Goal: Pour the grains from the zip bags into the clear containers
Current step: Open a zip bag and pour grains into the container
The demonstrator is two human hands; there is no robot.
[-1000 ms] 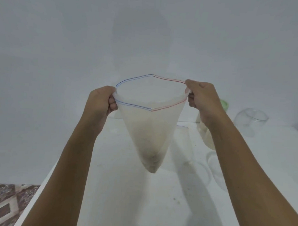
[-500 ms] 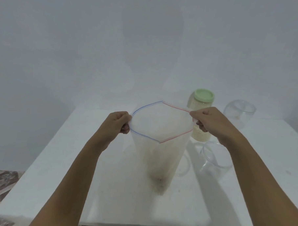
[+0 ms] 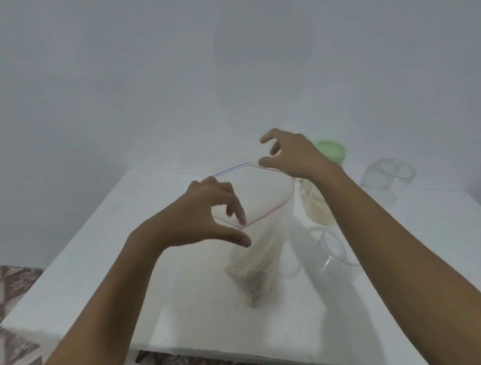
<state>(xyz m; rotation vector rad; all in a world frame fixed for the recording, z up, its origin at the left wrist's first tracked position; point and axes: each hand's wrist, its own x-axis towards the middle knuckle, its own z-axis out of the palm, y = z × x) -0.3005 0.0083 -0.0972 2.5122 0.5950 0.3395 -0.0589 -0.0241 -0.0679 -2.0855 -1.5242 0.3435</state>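
The zip bag point(image 3: 262, 233) stood upright on the white worktop point(image 3: 91, 286), its mouth wide open and a little grain point(image 3: 253, 282) settled at its bottom. The left hand point(image 3: 202, 216) hovered at the near rim, its grip open with thumb and forefinger spread. The forefinger pointed down to the rim, though contact could not be told. The right hand point(image 3: 293, 157) hung over the far rim, grip likewise open, fingers loosely spread and holding nothing. Just right of the bag stood a green-lidded jar point(image 3: 319, 210) with pale grain inside. An empty clear container point(image 3: 332, 252) sat nearer, and another point(image 3: 388, 183) farther right.
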